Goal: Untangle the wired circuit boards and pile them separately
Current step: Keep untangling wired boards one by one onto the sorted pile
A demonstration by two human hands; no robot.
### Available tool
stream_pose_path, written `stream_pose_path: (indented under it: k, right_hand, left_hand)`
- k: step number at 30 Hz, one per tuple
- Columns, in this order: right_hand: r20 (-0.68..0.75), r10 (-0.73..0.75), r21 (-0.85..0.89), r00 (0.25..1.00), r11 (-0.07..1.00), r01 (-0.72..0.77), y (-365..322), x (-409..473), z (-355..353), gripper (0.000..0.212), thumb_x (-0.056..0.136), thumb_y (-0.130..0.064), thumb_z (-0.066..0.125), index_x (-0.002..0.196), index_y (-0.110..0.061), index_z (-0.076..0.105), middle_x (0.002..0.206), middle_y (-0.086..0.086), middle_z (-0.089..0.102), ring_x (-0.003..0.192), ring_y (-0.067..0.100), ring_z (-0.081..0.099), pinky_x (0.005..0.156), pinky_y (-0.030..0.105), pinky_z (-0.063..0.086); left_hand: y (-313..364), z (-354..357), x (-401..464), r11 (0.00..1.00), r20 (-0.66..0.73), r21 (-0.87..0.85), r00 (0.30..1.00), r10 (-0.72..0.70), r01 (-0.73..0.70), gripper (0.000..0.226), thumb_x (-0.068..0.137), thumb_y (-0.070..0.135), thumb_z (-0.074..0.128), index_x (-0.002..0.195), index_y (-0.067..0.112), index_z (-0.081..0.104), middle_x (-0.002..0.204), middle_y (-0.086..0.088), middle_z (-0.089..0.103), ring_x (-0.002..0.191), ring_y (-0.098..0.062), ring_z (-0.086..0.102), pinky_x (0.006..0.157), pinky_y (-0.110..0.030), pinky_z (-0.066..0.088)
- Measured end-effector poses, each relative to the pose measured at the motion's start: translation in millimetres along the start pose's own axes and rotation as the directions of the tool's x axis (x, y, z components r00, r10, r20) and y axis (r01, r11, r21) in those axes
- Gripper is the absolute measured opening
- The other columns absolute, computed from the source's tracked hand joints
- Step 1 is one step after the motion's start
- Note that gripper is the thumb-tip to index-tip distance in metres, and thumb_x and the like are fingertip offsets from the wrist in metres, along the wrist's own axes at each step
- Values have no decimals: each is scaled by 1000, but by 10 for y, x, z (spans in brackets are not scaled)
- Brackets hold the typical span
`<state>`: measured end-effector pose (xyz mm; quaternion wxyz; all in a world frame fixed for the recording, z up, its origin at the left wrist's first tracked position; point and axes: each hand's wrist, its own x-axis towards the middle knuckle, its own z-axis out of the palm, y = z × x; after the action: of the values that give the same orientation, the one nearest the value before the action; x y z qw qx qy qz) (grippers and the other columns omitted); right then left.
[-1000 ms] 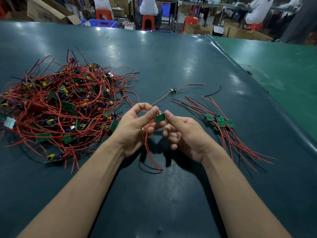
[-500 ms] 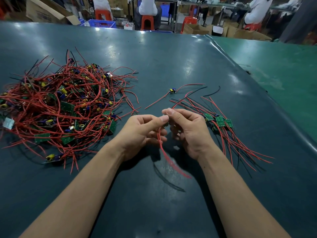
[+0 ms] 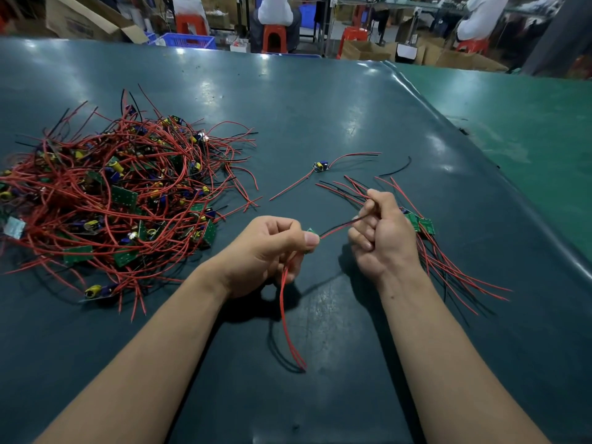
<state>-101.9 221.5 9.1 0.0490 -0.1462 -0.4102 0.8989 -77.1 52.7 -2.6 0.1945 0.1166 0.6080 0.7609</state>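
My left hand [image 3: 269,248] pinches a small green circuit board [image 3: 311,232] between thumb and fingers; two red wires [image 3: 288,325] hang from it down to the table. My right hand [image 3: 381,235] is curled round the board's other red and black wires [image 3: 339,229], which stretch taut between both hands. A big tangled heap of wired boards [image 3: 121,200] lies to the left. A small sorted pile of boards [image 3: 423,225] with straight wires lies just behind and right of my right hand.
A single board with a yellow and blue part [image 3: 321,166] lies alone further back, beside a loose black wire [image 3: 397,168]. The dark table [image 3: 320,107] meets a green surface [image 3: 528,129] on the right. People sit on red stools beyond the far edge.
My hands have drawn apart. The right hand slid rightwards along the wires, pulling them straight, while the left keeps the board. The hanging red wires swung down under the left hand.
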Motion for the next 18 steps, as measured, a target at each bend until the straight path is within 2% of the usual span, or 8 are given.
stream_pose_path:
  k: [3,6,9,11,13,15,18]
  right_hand:
    - [-22,-39,27,999,999,40,-1,22,-10,32,99,-17,52,70,-6,57,46,-6,35,32,3,25,30,15,18]
    - [-52,-54,130,997,990,60,-38,42,-57,25,100,-22,52,83,-7,64,59,-6,42,36,3,30,33,14,23]
    - [-49,-44,159,998,986,51,-53,45,-89,20,100,-30,52,93,-16,64,67,-3,52,38,5,36,35,15,29]
    - [1,-28,-27,1000,999,28,-27,8,-60,26,95,-41,58,99,-16,62,70,-1,58,40,6,41,36,16,31]
    - [160,42,-326,986,945,13,62,-75,-14,38,87,-50,62,99,-14,63,65,-2,56,39,7,43,36,15,29]
    - [339,136,-529,931,846,69,172,-173,18,43,78,-53,63,87,-12,64,58,-1,51,36,7,40,33,15,28]
    - [427,183,-598,886,792,124,203,-212,18,34,83,-46,65,73,-14,59,54,-1,46,33,9,37,32,16,27]
  left_hand:
    - [21,-32,2,998,-24,-47,999,-34,32,26,71,17,76,70,8,52,50,-1,50,35,-12,44,39,-15,37]
    - [41,-39,4,997,-71,-80,997,-29,24,19,75,17,72,89,9,63,65,-2,66,45,-13,59,45,-18,48]
    - [45,-13,34,987,-171,-158,985,0,-28,21,76,19,68,94,9,65,62,1,63,41,-8,52,42,-16,44]
    - [56,-35,68,971,-289,-213,956,39,-104,16,79,18,66,93,9,65,60,4,61,37,-4,45,38,-14,37]
    - [64,-59,83,967,-346,-209,936,66,-146,9,85,15,63,93,10,65,60,4,61,33,-2,38,35,-12,31]
    - [40,-63,66,984,-308,-135,949,72,-118,13,83,17,63,94,10,68,60,3,61,31,-2,33,33,-12,25]
    - [18,-74,15,998,-207,-16,977,57,-62,22,76,24,66,94,14,76,60,0,60,32,-3,31,33,-12,20]
